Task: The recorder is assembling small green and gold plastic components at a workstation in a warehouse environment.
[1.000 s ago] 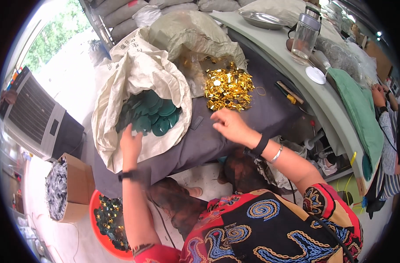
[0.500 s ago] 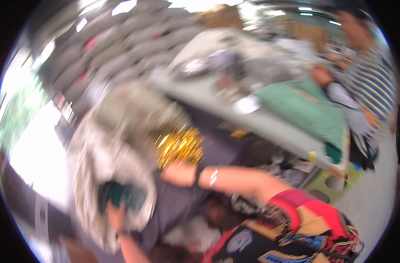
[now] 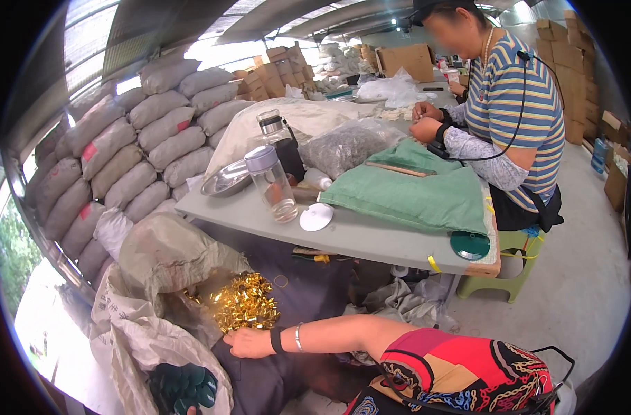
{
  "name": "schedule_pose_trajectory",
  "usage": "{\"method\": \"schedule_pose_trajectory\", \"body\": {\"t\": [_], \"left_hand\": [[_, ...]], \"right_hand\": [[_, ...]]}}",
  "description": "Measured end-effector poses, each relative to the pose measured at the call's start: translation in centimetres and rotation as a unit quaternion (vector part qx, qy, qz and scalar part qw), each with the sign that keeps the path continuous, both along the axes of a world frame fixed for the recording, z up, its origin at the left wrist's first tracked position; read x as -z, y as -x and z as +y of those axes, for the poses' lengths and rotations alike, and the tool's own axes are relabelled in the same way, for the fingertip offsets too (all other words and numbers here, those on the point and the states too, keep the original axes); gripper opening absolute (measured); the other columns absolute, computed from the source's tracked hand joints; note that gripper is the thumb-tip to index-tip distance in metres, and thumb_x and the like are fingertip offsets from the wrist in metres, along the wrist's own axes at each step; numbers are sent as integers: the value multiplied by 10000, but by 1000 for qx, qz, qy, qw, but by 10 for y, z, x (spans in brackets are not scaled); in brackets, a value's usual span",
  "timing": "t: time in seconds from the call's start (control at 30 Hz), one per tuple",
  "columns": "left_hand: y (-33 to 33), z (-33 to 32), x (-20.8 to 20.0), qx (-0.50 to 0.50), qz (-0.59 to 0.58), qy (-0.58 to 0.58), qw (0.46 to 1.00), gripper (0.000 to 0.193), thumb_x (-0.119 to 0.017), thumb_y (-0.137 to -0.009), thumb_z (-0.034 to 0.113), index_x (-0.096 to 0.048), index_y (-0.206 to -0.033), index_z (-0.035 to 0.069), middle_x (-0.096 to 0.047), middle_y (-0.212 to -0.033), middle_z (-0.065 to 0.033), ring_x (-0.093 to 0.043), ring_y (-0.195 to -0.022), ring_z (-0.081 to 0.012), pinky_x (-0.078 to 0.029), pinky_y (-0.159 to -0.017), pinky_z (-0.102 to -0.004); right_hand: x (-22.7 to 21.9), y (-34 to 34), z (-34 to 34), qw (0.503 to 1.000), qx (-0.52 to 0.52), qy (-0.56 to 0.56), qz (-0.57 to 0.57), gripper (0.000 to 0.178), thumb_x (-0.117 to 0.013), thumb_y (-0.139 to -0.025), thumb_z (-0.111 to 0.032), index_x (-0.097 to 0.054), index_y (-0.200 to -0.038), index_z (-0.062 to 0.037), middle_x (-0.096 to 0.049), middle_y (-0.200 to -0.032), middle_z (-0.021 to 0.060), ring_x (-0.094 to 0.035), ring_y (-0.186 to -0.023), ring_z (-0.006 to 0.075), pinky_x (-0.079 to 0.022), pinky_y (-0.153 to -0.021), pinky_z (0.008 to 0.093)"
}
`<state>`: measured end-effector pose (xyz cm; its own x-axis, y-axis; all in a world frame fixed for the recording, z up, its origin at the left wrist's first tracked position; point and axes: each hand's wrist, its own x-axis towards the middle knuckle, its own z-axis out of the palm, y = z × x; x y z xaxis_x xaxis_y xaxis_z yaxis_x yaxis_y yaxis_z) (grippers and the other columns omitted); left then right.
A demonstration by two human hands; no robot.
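Observation:
My right hand [image 3: 250,343] is at the near edge of a heap of shiny gold pieces [image 3: 245,304]. Its fingers look curled, and what they hold, if anything, is hidden. The gold pieces spill from the mouth of a beige woven sack [image 3: 174,245] lying on its side, on dark cloth. At the lower edge, only a fingertip of my left hand [image 3: 191,411] shows, by the dark green discs [image 3: 183,387]. Those discs lie inside a second, whitish woven sack [image 3: 118,332] with its mouth spread wide.
A grey table [image 3: 384,242] carries a clear bottle [image 3: 270,187], a white lid [image 3: 316,217], a green cushion [image 3: 405,194] and a bag of small pieces [image 3: 346,145]. A person in stripes [image 3: 523,117] works there beside a green stool [image 3: 512,266]. Full sacks [image 3: 153,142] are stacked behind.
The view has steadied and shifted, bringing my left hand almost out of the bottom edge. My right hand stays beside the gold pieces, now lower in the picture.

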<state>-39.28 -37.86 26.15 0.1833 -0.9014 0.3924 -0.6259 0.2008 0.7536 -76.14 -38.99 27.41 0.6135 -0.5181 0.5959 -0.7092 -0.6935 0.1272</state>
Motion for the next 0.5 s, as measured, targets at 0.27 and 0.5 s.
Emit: {"method": "schedule_pose_trajectory", "body": {"t": [0.27, 0.5], "left_hand": [[16, 45, -33, 47, -118, 31, 991, 262, -687, -801, 177, -658, -952, -36, -659, -876, -216, -613, -798, -361, -469, -723, -400], [23, 40, -15, 45, 6, 48, 998, 316, -725, -738, 183, -667, -974, -18, -689, -833, -77, -598, -739, -162, -483, -697, -340]], "right_hand": [[-2, -17, 25, 998, -29, -47, -14, 141, -559, -716, -134, -584, -673, -2, -575, -724, 128, -586, -733, 311, -472, -630, 421], [-28, -5, 74, 973, 38, -223, -44, 134, -586, -679, -103, -546, -774, -17, -606, -670, 181, -635, -661, 369, -499, -574, 469]]}}
